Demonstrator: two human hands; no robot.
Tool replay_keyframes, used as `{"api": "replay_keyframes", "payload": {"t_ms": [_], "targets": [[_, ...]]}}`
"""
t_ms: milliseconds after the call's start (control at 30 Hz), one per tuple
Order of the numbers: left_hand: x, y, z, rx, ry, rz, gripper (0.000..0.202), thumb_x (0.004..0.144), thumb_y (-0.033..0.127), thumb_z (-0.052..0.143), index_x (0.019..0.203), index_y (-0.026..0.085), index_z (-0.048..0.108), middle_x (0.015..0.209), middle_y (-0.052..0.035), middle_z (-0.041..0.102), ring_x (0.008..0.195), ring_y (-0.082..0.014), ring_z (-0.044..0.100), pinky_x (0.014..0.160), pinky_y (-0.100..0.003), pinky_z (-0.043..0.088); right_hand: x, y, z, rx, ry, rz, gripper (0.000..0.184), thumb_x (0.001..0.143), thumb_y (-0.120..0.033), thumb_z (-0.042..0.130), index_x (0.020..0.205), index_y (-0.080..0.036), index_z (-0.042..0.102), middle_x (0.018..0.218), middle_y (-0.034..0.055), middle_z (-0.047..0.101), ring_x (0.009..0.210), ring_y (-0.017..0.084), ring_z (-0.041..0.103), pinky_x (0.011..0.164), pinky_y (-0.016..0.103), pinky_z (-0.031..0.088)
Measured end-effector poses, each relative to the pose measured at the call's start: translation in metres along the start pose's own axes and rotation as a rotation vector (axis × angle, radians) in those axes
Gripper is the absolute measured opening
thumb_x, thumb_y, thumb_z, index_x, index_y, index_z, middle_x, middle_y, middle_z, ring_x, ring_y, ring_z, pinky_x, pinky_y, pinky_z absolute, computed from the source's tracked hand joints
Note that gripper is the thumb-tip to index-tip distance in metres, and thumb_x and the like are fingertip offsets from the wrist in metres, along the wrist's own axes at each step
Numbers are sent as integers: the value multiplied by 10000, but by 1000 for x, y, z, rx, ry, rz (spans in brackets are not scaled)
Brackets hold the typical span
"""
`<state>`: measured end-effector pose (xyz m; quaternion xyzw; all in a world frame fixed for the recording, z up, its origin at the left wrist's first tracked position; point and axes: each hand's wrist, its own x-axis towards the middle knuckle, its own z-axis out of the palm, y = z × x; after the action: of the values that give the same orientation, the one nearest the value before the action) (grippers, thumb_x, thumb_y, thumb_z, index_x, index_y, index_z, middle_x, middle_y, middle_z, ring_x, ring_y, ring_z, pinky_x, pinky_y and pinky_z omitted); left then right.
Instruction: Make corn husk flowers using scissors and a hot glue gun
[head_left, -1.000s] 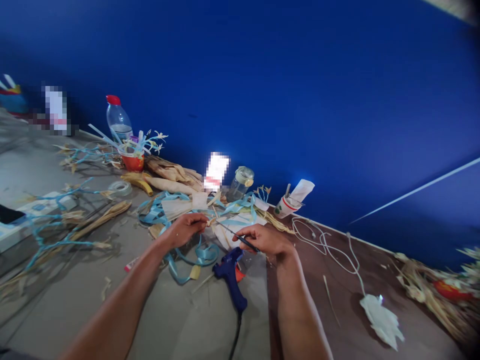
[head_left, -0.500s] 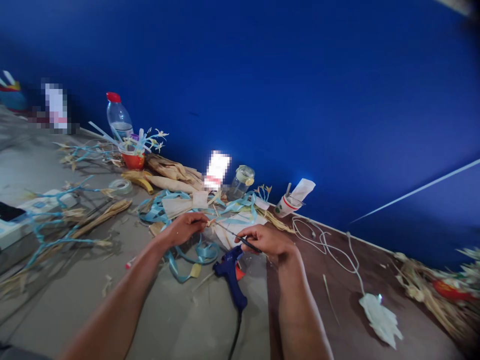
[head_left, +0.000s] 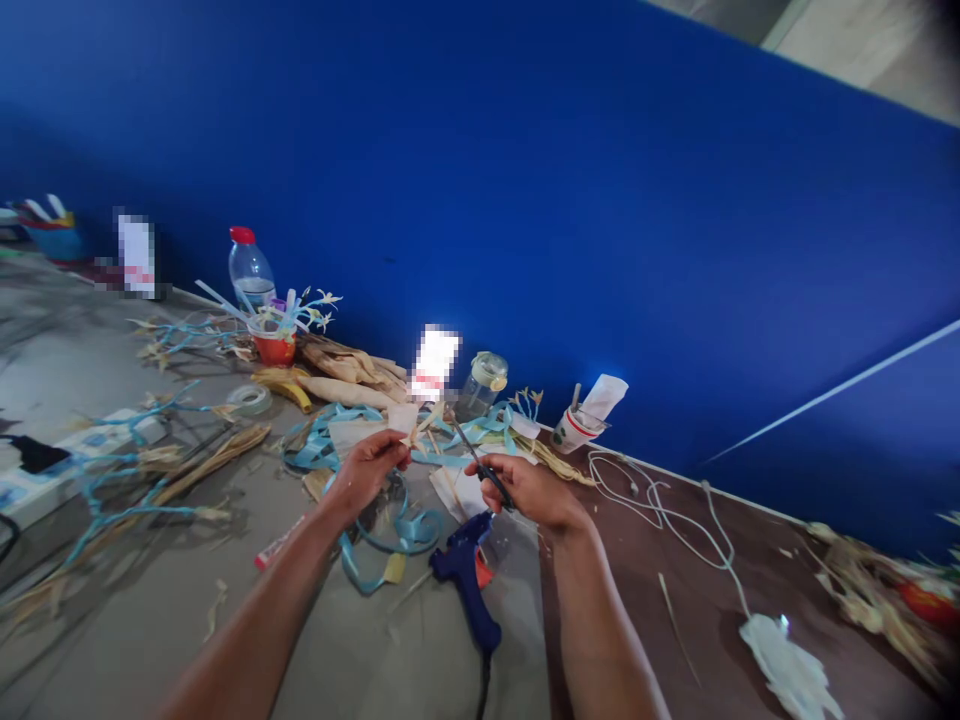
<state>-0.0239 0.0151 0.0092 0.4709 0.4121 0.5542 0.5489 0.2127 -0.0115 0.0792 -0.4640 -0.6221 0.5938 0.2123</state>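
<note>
My right hand (head_left: 531, 488) is closed round the dark handles of a pair of scissors (head_left: 466, 440), whose blades point up and to the left. Facing it, my left hand (head_left: 369, 470) pinches a small pale strip of dried husk (head_left: 421, 432) at the fingertips; its edges blend with the scraps behind. Light-blue ribbon (head_left: 412, 530) curls on the table below that hand. Just under my right hand lies a dark-blue glue gun (head_left: 466, 580), its cord running toward me. White paper (head_left: 454, 492) is partly visible between the hands.
A bottle with a red cap (head_left: 251, 270), a red cup (head_left: 274, 348), a glass jar (head_left: 484, 385) and a paper cup (head_left: 574, 428) stand along the blue wall. Tape (head_left: 249, 400), blue wrapped twigs (head_left: 94, 500) and a power strip (head_left: 30, 500) lie left. A white cable (head_left: 675, 535) loops right.
The scissors have swung to a steeper upward angle, and their tips have moved away from my left fingers. My left hand has shifted slightly left. The view has tilted upward.
</note>
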Motion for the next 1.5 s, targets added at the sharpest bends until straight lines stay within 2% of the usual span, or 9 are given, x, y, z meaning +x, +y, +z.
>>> {"api": "replay_keyframes", "payload": {"t_ms": [133,300,367,767,1000,1133,1200,1367,1500], "targets": [[-4,4,4,-62,-1,15,283,607,407,753,712,167,646,557,9,593,550,-118,526,593,-265,437,8,1,12,40,59,-106,400,732,-451,630,988,-155,552,565,-56,515,519,96,466,546,248,342],[-9,7,12,-84,-54,-51,269,590,373,770,718,161,666,553,4,603,546,-124,529,587,-270,442,23,1,36,285,423,-246,444,653,-363,709,1016,-196,514,679,-22,599,647,133,568,596,250,408],[-11,6,14,-73,-90,-71,256,589,357,770,714,156,672,552,2,602,550,-124,526,586,-265,441,27,-1,44,367,507,-308,466,624,-313,726,1016,-204,498,766,2,640,723,144,593,628,249,427],[-15,7,20,41,-251,-74,280,597,418,757,640,158,663,565,-6,587,572,-136,522,595,-273,428,39,7,58,302,608,-301,433,622,-282,676,1008,-202,496,736,-13,623,673,153,629,648,280,497],[-12,10,11,47,-101,-11,247,636,394,738,610,167,644,568,-4,594,565,-129,525,591,-261,433,41,17,45,173,732,-270,422,675,-315,639,1052,-194,493,791,22,652,740,184,651,673,299,509],[-8,7,4,-58,-24,30,233,660,371,747,637,158,654,603,-5,607,591,-115,543,615,-242,446,39,19,37,-212,742,-191,413,732,-303,613,1117,-194,512,929,68,690,847,210,660,768,335,496],[-5,5,2,-205,86,47,242,618,357,789,646,163,646,591,10,608,578,-101,551,623,-232,459,38,21,34,-318,753,-176,403,760,-295,592,1143,-198,519,978,75,694,877,205,658,784,326,491],[5,6,-5,-443,335,171,290,538,290,848,684,174,625,660,19,655,554,-86,570,575,-223,477,41,26,29,-193,725,-196,444,764,-378,590,1142,-156,524,904,86,704,814,197,661,685,285,502],[10,7,-12,-499,406,245,303,552,244,844,731,169,611,717,18,676,550,-68,580,555,-202,467,46,26,31,-226,634,-191,413,758,-419,593,1078,-160,556,821,59,698,750,188,650,644,276,483]]}}
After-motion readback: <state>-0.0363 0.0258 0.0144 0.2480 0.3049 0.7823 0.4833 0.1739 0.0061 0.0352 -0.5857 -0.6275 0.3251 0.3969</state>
